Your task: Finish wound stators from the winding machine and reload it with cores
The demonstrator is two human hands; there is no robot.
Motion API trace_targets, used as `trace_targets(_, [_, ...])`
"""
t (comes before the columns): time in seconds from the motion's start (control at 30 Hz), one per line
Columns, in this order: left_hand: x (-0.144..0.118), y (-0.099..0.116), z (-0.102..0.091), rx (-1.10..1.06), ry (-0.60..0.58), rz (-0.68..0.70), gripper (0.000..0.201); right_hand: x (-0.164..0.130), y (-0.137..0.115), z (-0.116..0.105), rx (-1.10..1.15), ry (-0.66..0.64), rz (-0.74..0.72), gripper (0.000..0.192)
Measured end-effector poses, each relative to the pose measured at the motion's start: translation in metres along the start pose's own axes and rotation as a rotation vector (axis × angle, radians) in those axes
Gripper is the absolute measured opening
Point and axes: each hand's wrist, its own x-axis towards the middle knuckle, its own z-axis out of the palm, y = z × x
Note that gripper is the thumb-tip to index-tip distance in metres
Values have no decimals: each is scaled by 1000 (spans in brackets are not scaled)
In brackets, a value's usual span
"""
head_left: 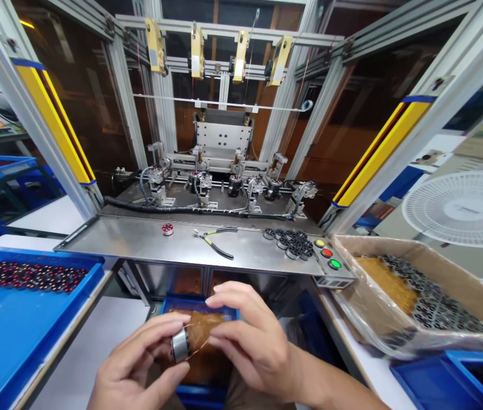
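We observe a factory workshop, evidenced by a metal-framed machine (pixel 224 136), push buttons (pixel 327 253), pliers (pixel 221 249) and a tray (pixel 19 341) of parts (pixel 32 277).

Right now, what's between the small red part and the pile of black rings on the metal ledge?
Head view: pliers, lying open, with bare metal ledge between them and both the red part and the black rings.

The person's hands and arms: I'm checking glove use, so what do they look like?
The left hand and right hand are bare, with no glove; no ring shows on either grip. The right forearm shows no sleeve or watch. The left forearm is out of frame.
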Motion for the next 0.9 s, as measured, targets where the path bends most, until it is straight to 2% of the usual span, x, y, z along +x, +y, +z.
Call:
trace_targets(0.1, [0, 1, 6, 149, 82, 127, 36, 3, -1, -12, 56, -100, 108, 12])
trace_targets(0.17, [1, 1, 7, 274, 96, 244, 37, 8, -3, -19, 134, -162, 118, 31])
trace_targets(0.23, [2, 1, 6, 407, 61, 363, 39, 14, -6, -18, 124, -161, 44, 55])
trace_targets(0.27, [2, 0, 5, 465, 29, 417, 40, 16, -7, -15, 79, -141, -4, 54])
trace_targets(0.37, [1, -2, 2, 523, -8, 484, 44, 19, -9, -2, -58, -87, -80, 19])
trace_targets(0.4, [0, -3, 0, 504, 8, 468, 44, 19, -10, 1, -65, -88, -83, 10])
trace_targets(0.53, [-7, -7, -8, 383, 38, 318, 42, 21, -3, -1, 60, -187, -24, 7])
trace_targets(0.6, [-9, -10, -13, 362, 21, 270, 42, 29, 18, -4, 129, -227, 65, 6])
trace_targets(0.67, [-10, -13, -17, 372, 9, 243, 42, 39, 53, 0, 65, -249, 194, 6])
trace_targets(0.73, [-11, -15, -16, 365, 32, 218, 42, 49, 98, 11, -146, -287, 314, 31])
trace_targets(0.8, [-12, -15, -13, 287, 106, 186, 44, 53, 140, 26, -240, -344, 368, 50])
trace_targets(0.9, [-13, -15, -14, 172, 163, 270, 46, 48, 179, 43, -331, -469, 397, 69])
